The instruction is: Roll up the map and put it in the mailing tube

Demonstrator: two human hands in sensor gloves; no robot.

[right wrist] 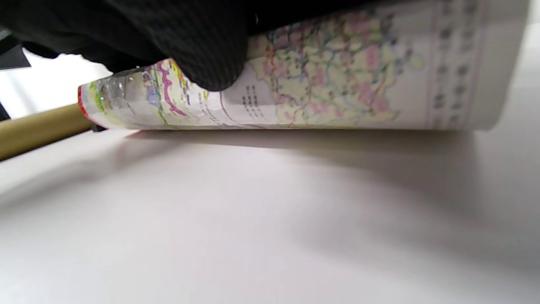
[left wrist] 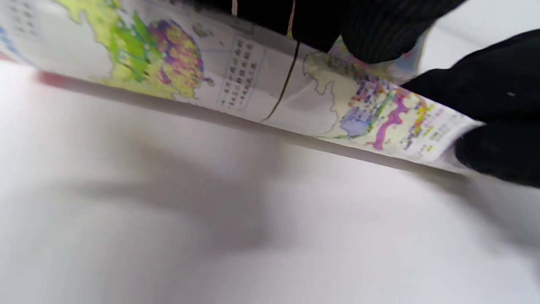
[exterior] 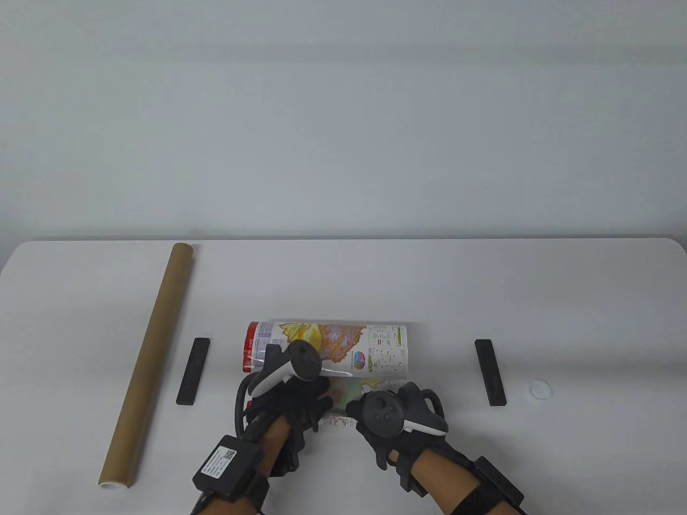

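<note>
- Nearest the table view's camera, a black box [exterior: 228, 468] with a white label and a small square code is being worn on the left forearm; the print is too small to be read.
- Columns of small characters are being shown on the map [exterior: 343, 347], but they are too blurred in both wrist views to be read.
- Pressure is being put on the map's near portion by the left hand [exterior: 292, 394], whose fingers [left wrist: 371, 33] are being laid flat on the printed sheet, close together; nothing is being enclosed by them.
- A fingertip of the right hand [exterior: 394, 416] is being pressed onto the paper's upper face in the right wrist view [right wrist: 211, 55]; how far the remaining fingers are spread cannot be told.
- The map is being kept partly rolled at the table's [exterior: 483, 300] near centre: a glossy cylinder with a red left edge is lying crosswise, and a flat strip is being held under both hands.
- Yellow, green, purple and pink regions, a pie chart and a legend panel are being displayed on the roll.
- The mailing tube [exterior: 150, 359], brown cardboard, is lying well to the left, slanted away from the camera.
- Two black bars [exterior: 194, 370] [exterior: 490, 371] are lying on either side of the map, apart from it.
- A small clear round cap [exterior: 539, 388] is lying beyond the right bar.
</note>
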